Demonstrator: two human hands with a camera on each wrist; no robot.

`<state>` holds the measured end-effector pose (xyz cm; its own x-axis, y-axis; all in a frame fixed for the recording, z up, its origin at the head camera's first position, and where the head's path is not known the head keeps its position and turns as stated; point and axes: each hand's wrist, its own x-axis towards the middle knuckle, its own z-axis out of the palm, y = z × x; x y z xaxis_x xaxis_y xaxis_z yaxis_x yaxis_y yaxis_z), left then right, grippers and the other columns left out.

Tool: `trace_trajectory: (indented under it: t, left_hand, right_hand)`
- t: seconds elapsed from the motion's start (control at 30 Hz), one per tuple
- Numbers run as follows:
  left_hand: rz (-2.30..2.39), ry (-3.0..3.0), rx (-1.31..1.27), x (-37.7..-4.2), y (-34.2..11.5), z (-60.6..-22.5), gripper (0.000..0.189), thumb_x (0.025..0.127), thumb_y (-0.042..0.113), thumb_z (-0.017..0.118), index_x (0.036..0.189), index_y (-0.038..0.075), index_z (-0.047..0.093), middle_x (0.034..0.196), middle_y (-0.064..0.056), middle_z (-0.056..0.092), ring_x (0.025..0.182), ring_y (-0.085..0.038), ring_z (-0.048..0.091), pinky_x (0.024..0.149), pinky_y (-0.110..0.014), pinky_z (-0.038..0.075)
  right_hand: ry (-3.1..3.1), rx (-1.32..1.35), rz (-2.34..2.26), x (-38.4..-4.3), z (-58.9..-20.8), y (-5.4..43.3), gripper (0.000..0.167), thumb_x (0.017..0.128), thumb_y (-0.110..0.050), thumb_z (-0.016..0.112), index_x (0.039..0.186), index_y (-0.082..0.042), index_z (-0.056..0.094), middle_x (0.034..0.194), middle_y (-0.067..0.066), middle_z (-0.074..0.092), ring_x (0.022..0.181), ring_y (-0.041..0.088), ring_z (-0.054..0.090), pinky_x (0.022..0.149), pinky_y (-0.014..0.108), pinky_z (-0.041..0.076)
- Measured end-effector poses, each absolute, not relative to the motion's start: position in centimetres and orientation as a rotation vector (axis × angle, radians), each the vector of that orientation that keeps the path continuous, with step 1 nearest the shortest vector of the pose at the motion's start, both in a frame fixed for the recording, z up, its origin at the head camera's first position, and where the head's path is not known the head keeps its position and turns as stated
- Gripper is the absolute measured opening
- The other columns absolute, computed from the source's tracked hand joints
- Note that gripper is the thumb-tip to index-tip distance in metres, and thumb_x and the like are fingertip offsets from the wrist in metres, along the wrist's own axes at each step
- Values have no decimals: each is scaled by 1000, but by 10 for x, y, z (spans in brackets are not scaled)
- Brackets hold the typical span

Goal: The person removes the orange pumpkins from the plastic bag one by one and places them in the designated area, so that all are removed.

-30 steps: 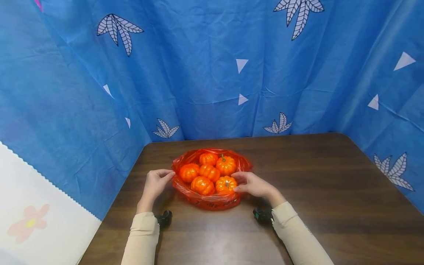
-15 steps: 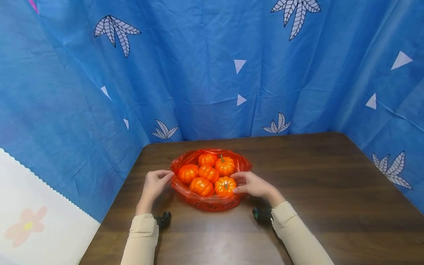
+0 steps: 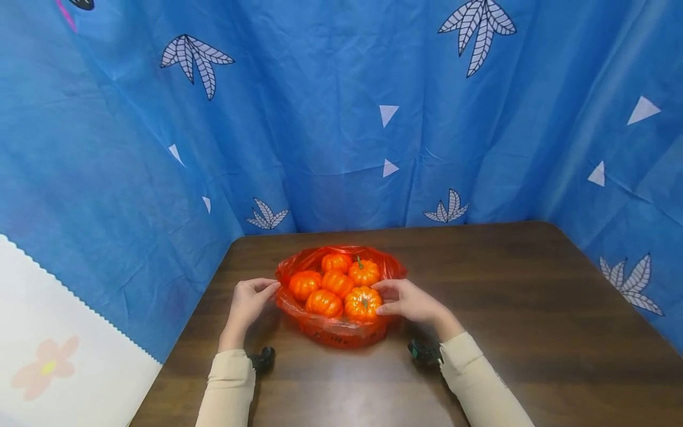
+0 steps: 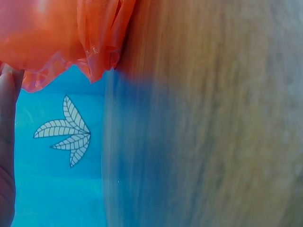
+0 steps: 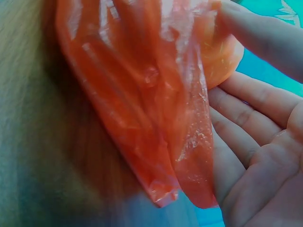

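A red plastic bag (image 3: 320, 327) stands with its mouth spread wide on the table, with several small glossy orange pumpkins inside. At its left rim my left hand (image 3: 248, 305) pinches the plastic between thumb and fingertips. My right hand (image 3: 413, 302) holds the front right pumpkin (image 3: 363, 304), thumb on the near side and fingers behind. In the right wrist view, the thumb and fingers of the right hand (image 5: 265, 127) lie around this pumpkin (image 5: 222, 59), beside hanging folds of the bag (image 5: 142, 94). Only the edge of the left hand (image 4: 6, 142) shows in the left wrist view.
The brown wooden table (image 3: 507, 308) extends to the right of the bag. Blue curtains (image 3: 341, 118) with leaf prints enclose the back and sides. A white cloth (image 3: 80, 338) with a flower print hangs at the left. Small black devices (image 3: 263, 360) sit at both wrists.
The head view has tilted slightly up, so the scene sits lower. The front right pumpkin shows a little more fully at my right fingers. My left hand keeps its place at the rim.
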<state>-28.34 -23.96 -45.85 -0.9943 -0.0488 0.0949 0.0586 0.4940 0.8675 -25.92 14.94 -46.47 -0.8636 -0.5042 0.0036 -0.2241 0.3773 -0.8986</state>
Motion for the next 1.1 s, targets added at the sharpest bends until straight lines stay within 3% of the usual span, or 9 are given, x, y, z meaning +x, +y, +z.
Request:
trace_trajectory:
  t: [0.3,0.73,1.1]
  left_hand:
    - [-1530,-2585,-41,-285,-236,-456,26,93,19,72,106,-3,76,101,-21,75,78,-20,74,77,-35,62]
    - [-1495,-2610,-8,-284,-236,-460,27,93,24,72,107,1,76,101,-18,76,79,-19,73,76,-31,62]
    - [-1486,-2631,-5,-281,-240,-457,30,95,27,70,110,2,75,106,-18,76,83,-21,74,80,-35,62]
  right_hand:
    - [2329,-710,-1591,-255,-452,152,53,90,-16,74,136,1,56,136,21,61,124,38,61,99,43,55]
    - [2361,-741,-1587,-247,-435,151,53,90,-21,75,137,-2,57,135,18,62,124,36,62,98,43,56]
    - [2375,-747,-1564,-242,-424,150,54,90,-22,75,137,-3,58,136,18,62,126,37,60,100,46,54]
